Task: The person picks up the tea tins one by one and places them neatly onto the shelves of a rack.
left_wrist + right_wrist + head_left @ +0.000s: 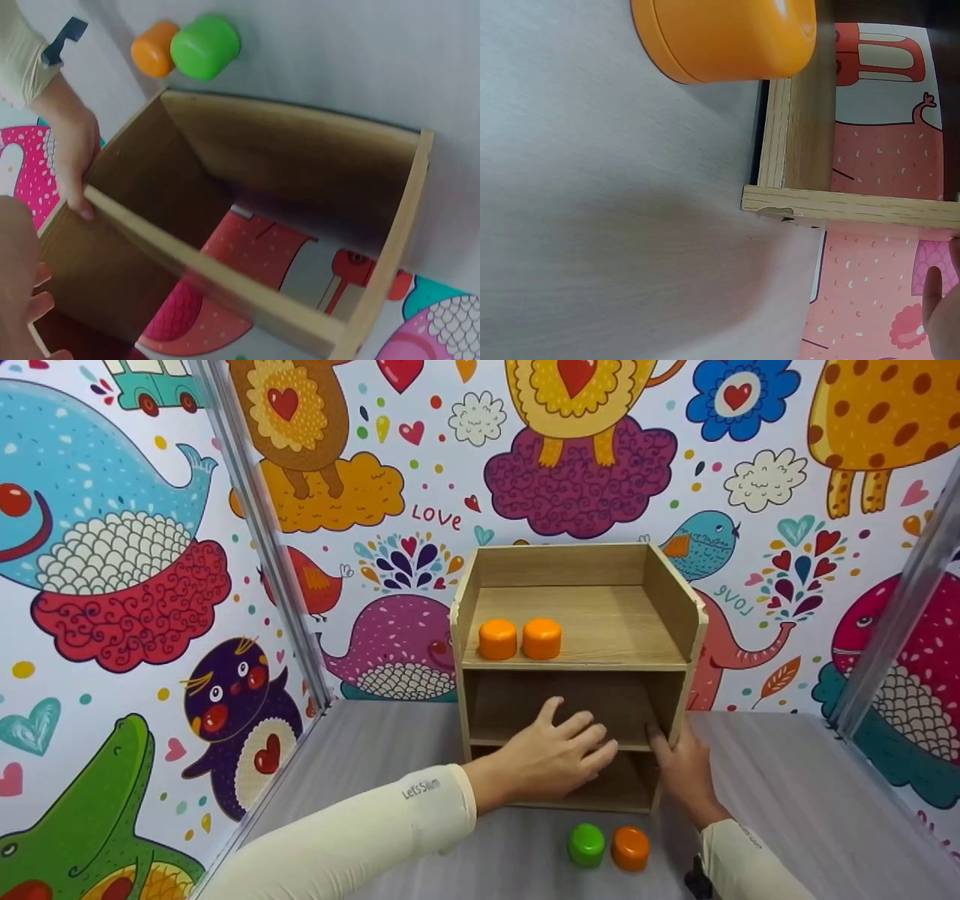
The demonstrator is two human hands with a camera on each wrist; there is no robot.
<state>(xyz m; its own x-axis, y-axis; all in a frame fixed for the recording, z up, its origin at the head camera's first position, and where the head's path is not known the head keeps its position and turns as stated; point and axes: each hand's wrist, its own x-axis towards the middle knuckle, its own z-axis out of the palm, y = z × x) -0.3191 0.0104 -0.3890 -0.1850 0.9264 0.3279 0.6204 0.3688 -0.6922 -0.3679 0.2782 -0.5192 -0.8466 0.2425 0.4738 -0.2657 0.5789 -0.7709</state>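
A small wooden shelf (576, 666) stands against the patterned wall, its open front towards me. My left hand (547, 754) hovers before its lower compartments, fingers spread and holding nothing. At the shelf's right side panel, my right hand (684, 769) grips the edge, thumb on the inner face and the other fingers mostly hidden outside. Two orange rounded plastic cups (498, 639) stand side by side on the top level. On the table before the shelf are a green cup (586, 845) and an orange cup (630, 849), also seen by the left wrist camera.
The grey table (390, 780) runs out on both sides of the shelf. Cartoon-printed panels (420, 472) close in the back and sides, with metal corner posts (262, 532) between them. Through the shelf's lower compartments the left wrist view shows the printed wall (262, 247) behind.
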